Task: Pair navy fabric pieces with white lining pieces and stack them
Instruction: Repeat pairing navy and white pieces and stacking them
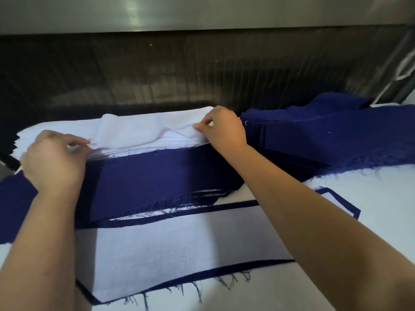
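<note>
- Both hands are working the white stack [170,143] at the back of the bench [359,189]. The left hand [51,160] is pinching the near-left edge of the top lining [143,129] and the right hand [224,129] is pinching its near-right edge. So each grip is grasping that one sheet, and it's rippling up a bit between them.
- A navy piece [146,180] is lying flat just in front of the white stack, and I'm guessing it's waiting for this lining. The navy stack [314,135] is sitting off to the right. A finished pair [168,250], white on navy with a navy border showing, is lying nearest the camera.
- Doing it well, I'd be making sure the pinch is catching only one layer. The sheets are looking thin and the edges are sitting tight together, so rolling thumb against finger to split them is worth it.
- Lifting both ends evenly should be stopping the sheet from folding on itself or dragging the one below along.
- Then I'd be laying it centred on the navy piece with a navy margin showing round it, same as the pair in front, and watching that frayed threads aren't getting trapped.
- Writing: not seeing any brand, label or text anywhere.
</note>
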Tool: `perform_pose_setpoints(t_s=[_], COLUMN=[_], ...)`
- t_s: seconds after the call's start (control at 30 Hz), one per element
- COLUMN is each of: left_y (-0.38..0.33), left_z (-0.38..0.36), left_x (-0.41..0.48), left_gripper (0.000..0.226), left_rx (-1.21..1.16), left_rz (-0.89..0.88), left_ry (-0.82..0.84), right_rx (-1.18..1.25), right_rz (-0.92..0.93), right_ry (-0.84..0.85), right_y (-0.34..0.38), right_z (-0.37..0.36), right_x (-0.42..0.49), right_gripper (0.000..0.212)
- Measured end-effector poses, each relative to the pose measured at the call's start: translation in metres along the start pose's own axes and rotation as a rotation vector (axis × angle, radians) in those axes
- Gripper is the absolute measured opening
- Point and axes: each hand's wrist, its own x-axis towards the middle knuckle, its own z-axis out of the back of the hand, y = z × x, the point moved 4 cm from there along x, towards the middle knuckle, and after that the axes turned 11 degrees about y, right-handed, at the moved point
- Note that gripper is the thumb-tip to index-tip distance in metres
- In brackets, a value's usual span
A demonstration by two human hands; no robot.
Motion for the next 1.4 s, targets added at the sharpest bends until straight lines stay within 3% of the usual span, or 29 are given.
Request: perform_pose_setpoints(t_s=[0.17,0.3,0.5,0.63,0.77,1.1,1.3,1.4], left_y=[0.001,0.0,-0.016,-0.019,-0.026,-0.031,-0.028,-0.026], left_z=[0.002,0.013,0.023,0.023,0.028,0.055,0.048,0.043], left_x=[0.001,-0.002,-0.019,-0.029,-0.041,-0.093,-0.144,-0.158], left_gripper=[0.019,0.022,0.011,0.006,0.013,0.007,0.005,0.017], left_rx=[-0.02,0.046,0.068,0.099,0.12,0.198,0.041,-0.019], left_rz=[-0.061,-0.083,-0.052,-0.036,-0.167,-0.305,-0.266,-0.265], left_ry=[0.011,-0.049,-0.12,-0.057,0.029,-0.015,0.085,0.206], right_rx=[0.104,0.226,0.368,0.414,0.428,0.413,0.404,0.343], right_rz=[0.044,0.049,0.128,0.17,0.197,0.193,0.192,0.175], right_ry=[-0.038,-0.167,-0.301,-0.245,-0.187,-0.117,-0.075,-0.064], right_y=[-0.001,-0.003,-0.006,-0.01,-0.013,-0.039,-0.064,-0.077], right_z=[0.004,0.008,0.019,0.024,0.026,0.027,0.027,0.032], right_x=[-0.005,-0.009,-0.024,-0.036,-0.051,-0.104,-0.145,-0.161], right_gripper=[0.02,0.018,0.016,0.014,0.015,0.016,0.014,0.014])
